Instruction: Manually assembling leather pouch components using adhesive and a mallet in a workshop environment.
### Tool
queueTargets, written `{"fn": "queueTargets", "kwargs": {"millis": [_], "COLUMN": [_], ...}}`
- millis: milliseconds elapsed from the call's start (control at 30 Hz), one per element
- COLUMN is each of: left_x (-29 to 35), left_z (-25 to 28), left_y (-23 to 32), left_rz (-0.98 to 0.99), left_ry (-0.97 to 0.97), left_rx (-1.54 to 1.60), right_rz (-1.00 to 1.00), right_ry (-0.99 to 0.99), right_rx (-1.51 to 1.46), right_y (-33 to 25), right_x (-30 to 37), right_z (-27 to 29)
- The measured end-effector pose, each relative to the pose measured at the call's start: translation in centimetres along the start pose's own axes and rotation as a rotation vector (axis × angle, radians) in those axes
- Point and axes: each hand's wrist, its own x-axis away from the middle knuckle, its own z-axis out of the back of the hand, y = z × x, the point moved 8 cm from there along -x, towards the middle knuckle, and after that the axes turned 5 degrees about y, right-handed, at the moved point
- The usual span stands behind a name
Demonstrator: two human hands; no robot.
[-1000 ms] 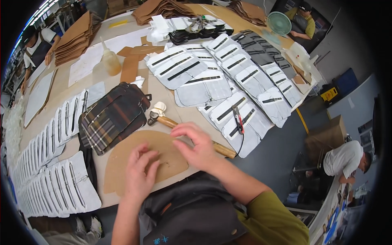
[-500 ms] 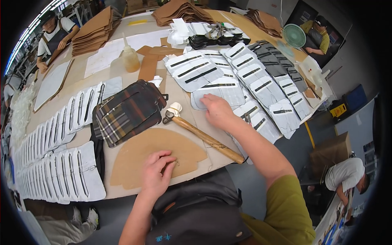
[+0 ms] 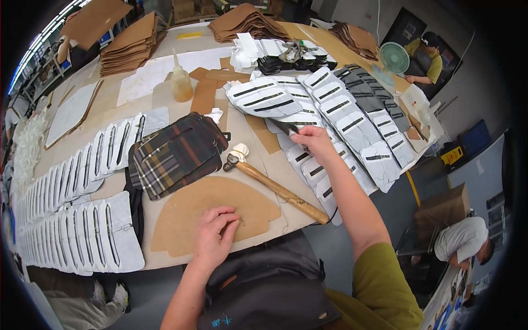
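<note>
Panels (image 3: 353, 117), white with dark strips, overlap across the right of the table (image 3: 291, 214); right hand (image 3: 316, 144) pinches the edge of a near one between thumb and fingers, dark underside turned up. Brown board (image 3: 190, 212) lies at the near edge below left hand (image 3: 213, 228), fingers curled, thumb apart, contact unclear. Plaid pieces (image 3: 181, 148) sit just beyond, hammer (image 3: 280, 190) at their right, white bundle (image 3: 241, 150) by its head.

Beige table (image 3: 110, 99) beneath brown card (image 3: 192, 212), hammer (image 3: 278, 188), plaid pieces (image 3: 179, 151), pale panels (image 3: 346, 113).
</note>
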Motion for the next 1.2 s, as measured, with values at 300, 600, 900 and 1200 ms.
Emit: {"fn": "queueTargets", "kwargs": {"millis": [300,600,900,1200], "left_x": [0.1,0.1,0.9,5.3], "left_z": [0.0,-0.3,0.8,3.6], "left_y": [-0.2,0.0,-3.1,-5.2], "left_rz": [-0.006,0.017,0.471,0.803], "left_ry": [-0.008,-0.025,0.051,0.167], "left_rx": [0.019,0.025,1.301,0.929], "right_rz": [0.101,0.294,0.223,0.456], "right_ry": [-0.159,0.183,-0.588,-0.358], "right_rx": [0.022,-0.933,-0.209,0.179], "right_y": [-2.2,-10.0,-9.5,-6.3], "right_x": [4.4,5.1,18.9,15.0], "right_z": [-0.3,3.3,-14.8,-15.1]}}
